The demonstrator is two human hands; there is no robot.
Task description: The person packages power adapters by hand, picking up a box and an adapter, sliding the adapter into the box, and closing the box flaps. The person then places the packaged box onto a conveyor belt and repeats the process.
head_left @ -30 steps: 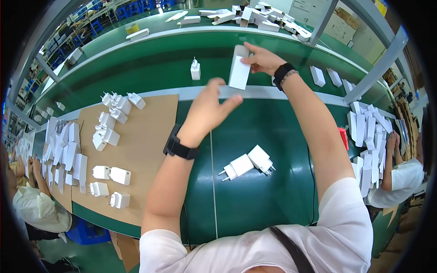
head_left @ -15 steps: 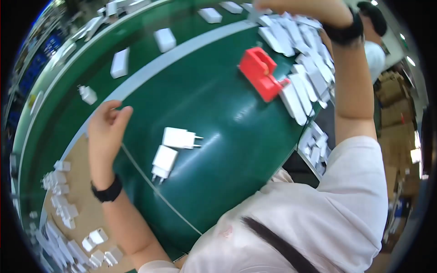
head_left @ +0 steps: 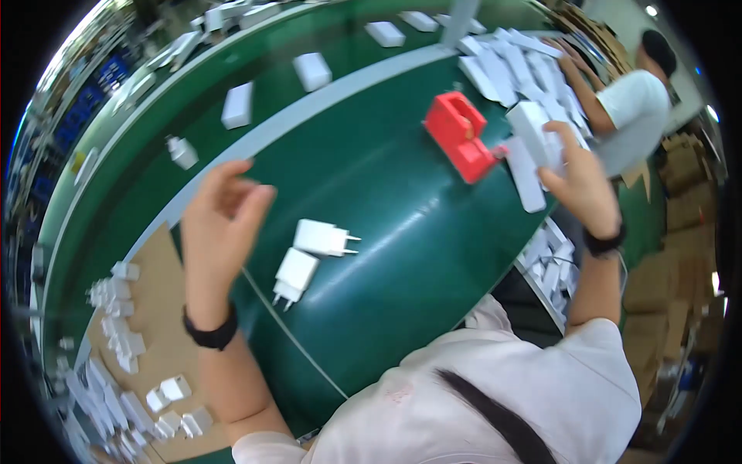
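Observation:
A white oblong box is gripped in my right hand, between the thumb and fingers, just right of the red tape dispenser. At the left, my left hand hovers above the green table with nothing in it, its thumb apart from the loosely bent fingers. Between the hands, two white plug chargers lie touching or nearly so on the table, their pins pointing different ways.
A heap of flat white boxes covers the far right, where another person works. Spaced white boxes and a charger lie on the green belt beyond a pale rail. More chargers rest on brown cardboard.
My right hand has come down from the far right, nearer to me, and a white box shows in it. The left hand remains raised and empty. More of the other person shows.

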